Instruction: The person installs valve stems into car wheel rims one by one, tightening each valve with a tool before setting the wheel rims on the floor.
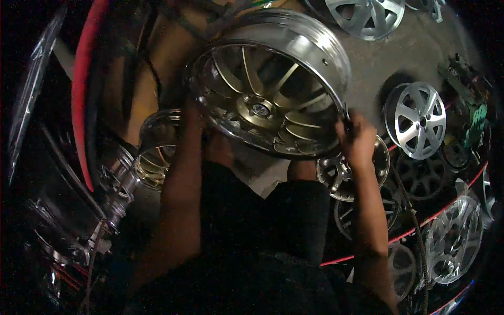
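Note:
A large alloy wheel rim (257, 109) with gold-toned spokes and a polished lip is held up, tilted, above my knees. My right hand (358, 137) is closed on its right edge, the fingers curled at the lip. A small dark piece shows beside those fingers, too dim to name. At the left edge of the same rim is my left hand (195, 111), gripping it from the side; shadow and the rim hide most of its fingers. No tyre is fitted on the rim.
A silver wheel rim (420, 121) stands at the right, another silver rim (366, 16) lies at the far side. Below my right hand sits a rim (336, 178). Gold rims (152, 170) stand at my left, near a red curved strip (82, 94). A plastic-wrapped rim (455, 239) lies lower right.

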The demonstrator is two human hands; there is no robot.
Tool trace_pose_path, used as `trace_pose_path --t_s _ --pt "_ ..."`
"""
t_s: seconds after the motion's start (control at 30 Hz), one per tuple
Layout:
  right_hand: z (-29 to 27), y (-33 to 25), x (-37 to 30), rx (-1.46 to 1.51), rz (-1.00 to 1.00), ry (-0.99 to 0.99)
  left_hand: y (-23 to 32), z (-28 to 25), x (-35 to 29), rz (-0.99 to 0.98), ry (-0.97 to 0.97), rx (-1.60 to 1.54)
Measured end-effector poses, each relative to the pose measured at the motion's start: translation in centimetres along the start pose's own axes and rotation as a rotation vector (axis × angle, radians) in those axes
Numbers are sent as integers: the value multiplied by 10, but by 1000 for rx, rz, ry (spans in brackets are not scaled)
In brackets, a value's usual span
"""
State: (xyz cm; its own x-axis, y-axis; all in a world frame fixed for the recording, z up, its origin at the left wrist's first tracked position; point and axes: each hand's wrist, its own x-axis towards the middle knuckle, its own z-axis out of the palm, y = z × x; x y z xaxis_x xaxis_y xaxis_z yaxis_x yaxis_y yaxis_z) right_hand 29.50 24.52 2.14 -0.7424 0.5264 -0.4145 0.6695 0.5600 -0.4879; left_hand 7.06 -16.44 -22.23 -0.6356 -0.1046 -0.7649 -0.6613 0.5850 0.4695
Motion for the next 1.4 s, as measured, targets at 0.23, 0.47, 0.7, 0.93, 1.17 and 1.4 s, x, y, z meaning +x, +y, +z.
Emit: trace_pose_path --t_s 0.23,0.47,0.7,0.93,1.17,1.4 --pt "55 49 84 15 94 20 9 -26 -35 71 -86 -732" --pt "70 86 126 7 124 56 24 0 -50 41 -47 -702" --pt "38 101 105 108 153 40 33 13 -28 125 407 -123" --pt "43 137 -34 525 466 190 60 -3 -63 221 225 1126" --pt "45 195 -178 593 791 -119 26 38 -286 247 -569 1408" --pt "13 197 -299 568 511 -9 33 58 -369 771 -799 1680"
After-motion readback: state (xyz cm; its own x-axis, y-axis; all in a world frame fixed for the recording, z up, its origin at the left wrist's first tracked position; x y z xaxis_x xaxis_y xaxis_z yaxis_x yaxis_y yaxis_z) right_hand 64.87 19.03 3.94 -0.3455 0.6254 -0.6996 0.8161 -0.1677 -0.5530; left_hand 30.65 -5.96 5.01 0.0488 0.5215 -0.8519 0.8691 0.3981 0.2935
